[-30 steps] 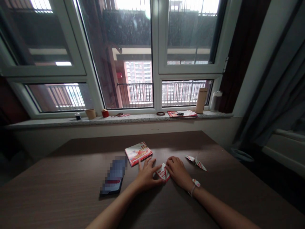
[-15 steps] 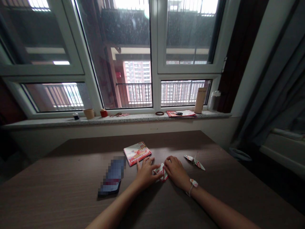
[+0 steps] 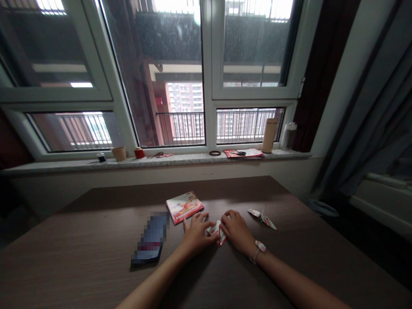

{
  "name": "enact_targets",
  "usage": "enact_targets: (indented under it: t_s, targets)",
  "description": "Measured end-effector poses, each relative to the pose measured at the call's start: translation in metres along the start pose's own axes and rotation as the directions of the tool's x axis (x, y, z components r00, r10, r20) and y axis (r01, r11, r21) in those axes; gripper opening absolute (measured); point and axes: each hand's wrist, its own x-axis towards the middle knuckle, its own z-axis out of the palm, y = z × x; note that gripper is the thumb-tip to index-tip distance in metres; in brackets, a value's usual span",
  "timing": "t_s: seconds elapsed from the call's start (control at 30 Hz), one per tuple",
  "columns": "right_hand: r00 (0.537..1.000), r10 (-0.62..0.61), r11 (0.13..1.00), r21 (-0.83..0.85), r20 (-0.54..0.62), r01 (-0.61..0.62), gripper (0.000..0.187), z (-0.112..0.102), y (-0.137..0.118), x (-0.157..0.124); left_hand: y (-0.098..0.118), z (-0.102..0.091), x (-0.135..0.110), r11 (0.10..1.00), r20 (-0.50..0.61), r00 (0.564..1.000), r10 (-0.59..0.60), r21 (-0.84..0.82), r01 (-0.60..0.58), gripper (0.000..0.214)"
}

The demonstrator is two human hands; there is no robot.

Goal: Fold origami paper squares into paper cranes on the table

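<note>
On the dark wooden table (image 3: pixel 96 244), my left hand (image 3: pixel 197 233) and my right hand (image 3: pixel 237 230) meet over a small folded piece of red and white paper (image 3: pixel 216 232). Both hands pinch it, the left from the left side and the right from the right, fingers curled onto the paper. A finished paper crane (image 3: pixel 263 217) in the same red and white print lies just to the right of my right hand. A red and white pack of paper (image 3: pixel 184 207) lies behind my left hand. On my right wrist sits a bracelet (image 3: pixel 258 249).
A dark phone (image 3: pixel 150 241) lies left of my left hand. The windowsill (image 3: pixel 193 160) carries a brown cup (image 3: pixel 119 153), a red pot (image 3: pixel 139 152), a ring (image 3: pixel 215 152), red papers with scissors (image 3: pixel 243 152), a tall beige flask (image 3: pixel 269 135) and a grey bottle (image 3: pixel 288 136). Grey curtains (image 3: pixel 376 111) hang at the right.
Both hands have closed in on the folded paper, which now shows smaller and more bunched between the fingers. The view has shifted slightly.
</note>
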Motion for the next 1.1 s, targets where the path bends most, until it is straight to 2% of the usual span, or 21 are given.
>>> enact_targets:
  t_s: [0.77, 1.1]
  targets:
    - [0.998, 0.061, 0.997, 0.051, 0.001, -0.061, 0.011, 0.000, 0.001, 0.002, 0.004, 0.004, -0.004, 1.000, -0.045, 0.999, 0.020, 0.011, -0.019, 0.037]
    - [0.996, 0.090, 0.994, 0.069, 0.007, -0.090, 0.011, -0.002, -0.001, 0.004, 0.011, 0.005, -0.008, 0.996, -0.062, 0.998, 0.021, 0.090, -0.015, 0.037]
